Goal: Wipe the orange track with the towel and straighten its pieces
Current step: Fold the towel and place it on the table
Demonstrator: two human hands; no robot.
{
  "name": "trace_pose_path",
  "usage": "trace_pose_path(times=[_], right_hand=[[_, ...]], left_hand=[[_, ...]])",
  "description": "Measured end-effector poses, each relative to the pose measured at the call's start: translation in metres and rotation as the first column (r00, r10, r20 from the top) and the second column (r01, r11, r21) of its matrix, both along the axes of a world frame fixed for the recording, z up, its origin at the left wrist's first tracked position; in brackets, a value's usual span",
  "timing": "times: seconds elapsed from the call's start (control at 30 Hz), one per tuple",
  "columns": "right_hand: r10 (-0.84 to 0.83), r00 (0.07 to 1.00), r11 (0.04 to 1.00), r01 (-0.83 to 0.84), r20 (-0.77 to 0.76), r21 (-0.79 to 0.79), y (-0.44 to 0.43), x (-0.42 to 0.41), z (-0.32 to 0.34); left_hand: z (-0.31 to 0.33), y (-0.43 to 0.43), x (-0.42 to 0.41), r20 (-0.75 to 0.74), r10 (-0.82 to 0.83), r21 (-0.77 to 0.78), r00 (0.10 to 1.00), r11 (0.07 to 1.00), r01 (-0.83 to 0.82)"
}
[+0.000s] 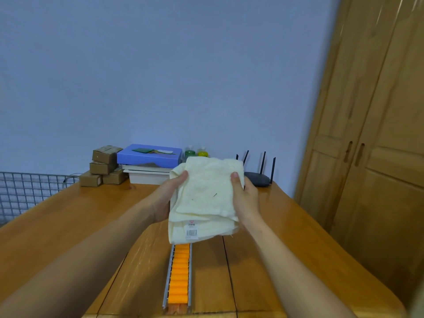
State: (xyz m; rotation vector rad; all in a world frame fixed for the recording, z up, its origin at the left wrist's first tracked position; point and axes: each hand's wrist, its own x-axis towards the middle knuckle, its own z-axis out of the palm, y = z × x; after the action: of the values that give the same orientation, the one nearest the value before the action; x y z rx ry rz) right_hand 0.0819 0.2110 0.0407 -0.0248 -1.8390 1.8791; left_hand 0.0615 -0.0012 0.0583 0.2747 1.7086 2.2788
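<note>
A folded cream towel (206, 198) with a barcode label hangs in the air above the table, held at both sides. My left hand (167, 198) grips its left edge, thumb on top. My right hand (245, 198) grips its right edge. Below it, an orange track (179, 276) of short roller pieces in a grey metal channel lies lengthwise on the wooden table (68, 226), running from the near edge away from me. The towel hides the track's far end.
At the table's back stand stacked cardboard boxes (104, 165), a blue box (149, 156) on white books, two small bottles (196, 152) and a black router (258, 176). A wire grid (27, 191) is at left, a wooden wardrobe (371, 157) at right.
</note>
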Motion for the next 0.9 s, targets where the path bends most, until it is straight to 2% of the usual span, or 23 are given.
trace_pose_path(times=[0.17,0.33,0.57,0.67,0.77,0.83,0.9], right_hand=[[-0.047,0.998,0.999,0.047,0.05,0.009,0.008,0.006,0.004],[-0.084,0.985,0.993,0.072,0.148,0.09,0.023,0.0,0.002],[-0.11,0.95,0.987,0.069,0.294,0.147,0.049,-0.023,-0.034],[-0.098,0.907,0.99,0.049,0.409,0.129,0.06,-0.028,-0.055],[-0.105,0.867,0.988,0.037,0.487,0.148,0.072,-0.032,-0.077],[-0.132,0.849,0.98,0.033,0.512,0.199,0.079,-0.036,-0.089],[-0.164,0.834,0.964,0.022,0.526,0.266,0.087,-0.04,-0.098]], left_hand=[[0.004,0.006,0.005,-0.139,-0.014,-0.052,0.99,0.999,0.006],[-0.005,0.019,-0.004,-0.14,0.023,-0.09,0.99,0.995,-0.036],[-0.041,0.045,-0.033,-0.125,0.097,-0.268,0.987,0.955,-0.128],[-0.06,0.058,-0.045,-0.162,0.119,-0.426,0.98,0.887,-0.178],[-0.08,0.071,-0.053,-0.235,0.099,-0.598,0.967,0.769,-0.224],[-0.089,0.08,-0.056,-0.284,0.061,-0.692,0.957,0.677,-0.249],[-0.097,0.09,-0.061,-0.299,0.02,-0.742,0.954,0.624,-0.246]])
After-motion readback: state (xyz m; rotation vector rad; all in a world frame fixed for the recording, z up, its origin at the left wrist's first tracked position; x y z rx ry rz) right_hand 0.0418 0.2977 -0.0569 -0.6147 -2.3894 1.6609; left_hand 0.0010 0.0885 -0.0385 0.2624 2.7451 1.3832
